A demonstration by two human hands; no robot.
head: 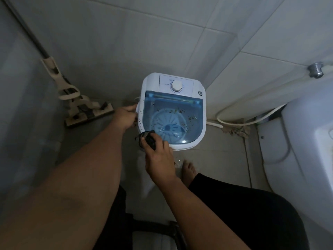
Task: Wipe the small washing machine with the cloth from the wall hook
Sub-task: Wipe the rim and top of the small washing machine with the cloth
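The small white washing machine (pixel 180 83) stands on the floor in the tiled corner. Its blue see-through lid (pixel 173 112) is down, and dark specks dot the lid and left rim. My left hand (pixel 124 118) grips the machine's left side. My right hand (pixel 158 159) is at the front left corner, closed on a dark bunched piece with a loop (pixel 149 139) that touches the rim. A pale cloth (pixel 146 179) hangs down from under that hand. Whether the dark piece and the cloth are one thing, I cannot tell.
A beige flat mop (pixel 86 112) leans against the left wall, its head on the floor beside my left hand. A white hose (pixel 243 103) runs along the wall to the right. A large white fixture (pixel 306 141) fills the right side. My bare foot (pixel 189 170) is just before the machine.
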